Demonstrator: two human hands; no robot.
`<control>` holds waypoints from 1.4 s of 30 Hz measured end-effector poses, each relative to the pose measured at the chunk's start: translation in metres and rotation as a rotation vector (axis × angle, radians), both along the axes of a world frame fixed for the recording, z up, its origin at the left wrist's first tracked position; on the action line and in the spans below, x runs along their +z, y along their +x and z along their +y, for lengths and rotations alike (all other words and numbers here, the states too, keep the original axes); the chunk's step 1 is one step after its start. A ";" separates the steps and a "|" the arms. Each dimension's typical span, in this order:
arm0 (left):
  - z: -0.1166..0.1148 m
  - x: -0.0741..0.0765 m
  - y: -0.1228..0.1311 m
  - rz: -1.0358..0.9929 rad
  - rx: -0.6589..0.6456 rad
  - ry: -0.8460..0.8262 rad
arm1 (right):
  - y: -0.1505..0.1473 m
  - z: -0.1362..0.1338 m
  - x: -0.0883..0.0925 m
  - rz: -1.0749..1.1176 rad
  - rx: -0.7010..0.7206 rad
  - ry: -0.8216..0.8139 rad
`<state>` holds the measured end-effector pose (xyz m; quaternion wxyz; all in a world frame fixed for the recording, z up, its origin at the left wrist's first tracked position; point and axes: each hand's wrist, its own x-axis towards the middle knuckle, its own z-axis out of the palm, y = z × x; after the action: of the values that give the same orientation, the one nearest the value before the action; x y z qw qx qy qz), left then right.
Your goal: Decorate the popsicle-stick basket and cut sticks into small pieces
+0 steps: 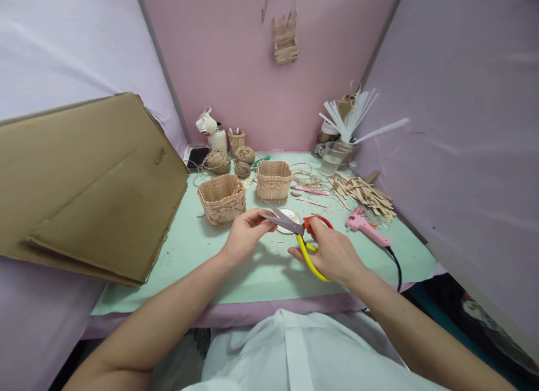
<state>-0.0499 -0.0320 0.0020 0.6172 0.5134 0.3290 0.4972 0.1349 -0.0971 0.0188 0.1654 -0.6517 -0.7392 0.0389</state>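
My right hand (334, 251) grips scissors (309, 251) with one red and one yellow handle. Their grey blades are parted and point left toward my left hand (249, 234). The thumb and fingers of that hand are pinched together by the blade tips, on something too small to make out. Beneath the blades lies a round white lid or dish (288, 218), partly covered, with small bits in it. Just beyond the hands stand two baskets made of light wooden pieces, one nearer on the left (223, 203) and one farther back (273, 182).
A pink glue gun (367, 228) with a black cord lies right, before a pile of wooden sticks (364, 194). Behind are a plastic cup (333, 158), white strips (351, 119) and twine balls (218, 162). Large cardboard (96, 183) leans over the table's left side.
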 end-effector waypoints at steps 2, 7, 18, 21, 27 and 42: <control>0.000 -0.001 0.000 0.027 0.018 0.023 | 0.000 -0.001 0.000 -0.051 -0.009 -0.005; 0.000 0.001 0.000 0.062 0.019 0.050 | 0.000 -0.001 0.001 -0.096 -0.006 -0.010; 0.000 0.003 -0.001 0.111 0.009 0.079 | 0.001 -0.002 0.000 -0.111 -0.001 -0.031; -0.001 0.004 -0.001 0.114 0.001 0.069 | 0.001 -0.002 0.002 -0.124 -0.008 -0.048; -0.002 0.009 -0.001 0.136 -0.017 0.051 | 0.003 -0.003 0.002 -0.165 -0.011 -0.064; -0.001 0.013 0.002 -0.105 -0.080 -0.339 | 0.007 0.007 -0.008 0.446 0.016 -0.214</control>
<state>-0.0481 -0.0328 0.0152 0.7306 0.3881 0.3545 0.4358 0.1416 -0.0900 0.0110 0.2542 -0.6350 -0.6811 0.2611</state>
